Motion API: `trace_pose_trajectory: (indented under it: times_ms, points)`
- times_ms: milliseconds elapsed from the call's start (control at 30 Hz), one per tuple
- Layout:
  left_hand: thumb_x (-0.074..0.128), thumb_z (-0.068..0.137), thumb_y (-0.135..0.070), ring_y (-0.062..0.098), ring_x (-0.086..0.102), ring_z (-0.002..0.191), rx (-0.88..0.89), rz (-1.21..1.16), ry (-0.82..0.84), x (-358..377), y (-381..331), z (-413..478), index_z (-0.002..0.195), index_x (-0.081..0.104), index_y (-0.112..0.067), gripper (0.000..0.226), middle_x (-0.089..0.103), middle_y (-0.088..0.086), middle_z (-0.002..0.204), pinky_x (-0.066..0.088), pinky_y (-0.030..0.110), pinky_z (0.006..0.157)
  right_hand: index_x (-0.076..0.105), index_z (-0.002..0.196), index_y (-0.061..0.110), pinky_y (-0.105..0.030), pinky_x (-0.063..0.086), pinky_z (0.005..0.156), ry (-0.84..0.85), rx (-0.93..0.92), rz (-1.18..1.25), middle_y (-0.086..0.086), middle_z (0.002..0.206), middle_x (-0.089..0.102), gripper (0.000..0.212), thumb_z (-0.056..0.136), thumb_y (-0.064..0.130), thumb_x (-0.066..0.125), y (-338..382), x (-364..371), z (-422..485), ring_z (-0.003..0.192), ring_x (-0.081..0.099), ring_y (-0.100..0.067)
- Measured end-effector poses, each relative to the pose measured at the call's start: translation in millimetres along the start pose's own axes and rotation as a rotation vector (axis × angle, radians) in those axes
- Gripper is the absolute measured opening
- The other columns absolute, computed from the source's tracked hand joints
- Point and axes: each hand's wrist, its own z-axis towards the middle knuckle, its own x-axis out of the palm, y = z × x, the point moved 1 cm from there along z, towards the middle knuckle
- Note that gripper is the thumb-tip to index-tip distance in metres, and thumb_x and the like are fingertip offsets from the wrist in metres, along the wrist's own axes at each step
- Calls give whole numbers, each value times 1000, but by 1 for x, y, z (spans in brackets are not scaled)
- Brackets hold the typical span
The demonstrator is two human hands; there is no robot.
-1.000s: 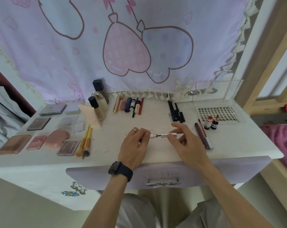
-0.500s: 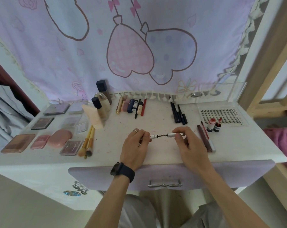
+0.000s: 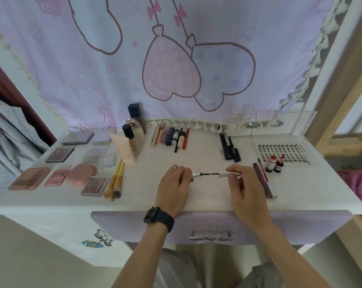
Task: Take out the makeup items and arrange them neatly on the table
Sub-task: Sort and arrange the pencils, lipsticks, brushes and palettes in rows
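Note:
Over the middle of the white dressing table [image 3: 196, 154] I hold a thin silver mascara pulled apart. My left hand [image 3: 173, 183] grips the silver tube [image 3: 196, 174]. My right hand [image 3: 241, 179] grips the silver cap [image 3: 227, 173], and the dark wand [image 3: 210, 174] shows between the two parts. Arranged on the table are palettes [image 3: 59, 154] at the left, two brushes [image 3: 115, 181], bottles [image 3: 134, 134], lipsticks [image 3: 171, 136], black pencils [image 3: 230, 147] and a lash tray [image 3: 284, 151].
A clear acrylic box [image 3: 284, 123] stands at the back right. Two long dark tubes [image 3: 264, 179] and two small red-capped bottles [image 3: 273, 163] lie right of my right hand. The lilac drawer front [image 3: 211, 225] is below the table edge. A patterned curtain [image 3: 176, 59] hangs behind.
My hands have drawn apart: the cap has slid right off the tube, and more of the dark wand shows between them.

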Motion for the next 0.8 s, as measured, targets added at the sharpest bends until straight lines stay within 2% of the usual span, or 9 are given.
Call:
trace_pose_trajectory:
  times_ms: [200, 300, 400, 467, 567, 700, 800]
  points:
    - [38, 98, -40, 11, 49, 70, -11, -11, 3, 0, -1, -1, 75, 61, -17, 40, 51, -6, 73, 37, 22, 62, 58, 106, 22, -8, 38, 63, -37, -20, 16, 9, 89, 56, 19, 99, 4, 55, 1, 0, -2, 72, 50, -3]
    - [42, 98, -35, 9, 47, 66, -27, -111, -42, -4, -3, -1, 72, 60, -15, 38, 49, -6, 70, 36, 16, 61, 57, 106, 23, -9, 38, 62, -64, 22, 49, 11, 90, 56, 22, 100, 2, 54, 0, -4, -1, 72, 51, -5]
    - [43, 99, -32, 5, 49, 67, -68, -185, -102, -10, -5, 0, 70, 58, -21, 35, 51, -7, 70, 36, 12, 62, 57, 106, 25, -12, 39, 59, -66, 72, 90, 8, 84, 57, 21, 101, 5, 52, -1, -6, -1, 66, 51, -7]
    - [43, 101, -32, 9, 52, 70, -106, -208, -124, -11, -4, 1, 71, 58, -24, 34, 55, -4, 72, 37, 16, 62, 57, 105, 32, -14, 39, 54, -84, 158, 158, 2, 74, 56, 23, 103, 10, 51, -1, -7, 0, 58, 50, -10]
    - [42, 106, -25, 13, 53, 74, -160, -219, -137, -11, -5, 2, 79, 59, -20, 33, 60, 5, 81, 39, 22, 66, 57, 104, 38, -11, 40, 50, -149, 232, 209, 1, 64, 57, 22, 103, 16, 53, 3, -8, -1, 53, 52, -8]
    - [39, 106, -27, 4, 43, 61, -195, -237, -165, -15, -10, 3, 90, 51, -23, 20, 54, 1, 77, 37, 15, 58, 62, 98, 39, -12, 46, 61, -210, 344, 249, 9, 74, 68, 18, 98, 21, 64, 1, -9, 0, 67, 62, -8]
    - [39, 107, -23, 4, 45, 66, -253, -218, -128, -17, -12, 10, 99, 49, -26, 14, 55, 1, 83, 39, 15, 59, 67, 93, 34, -12, 49, 71, -196, 394, 226, 22, 81, 70, 20, 90, 16, 74, -1, -9, 2, 77, 65, 3]
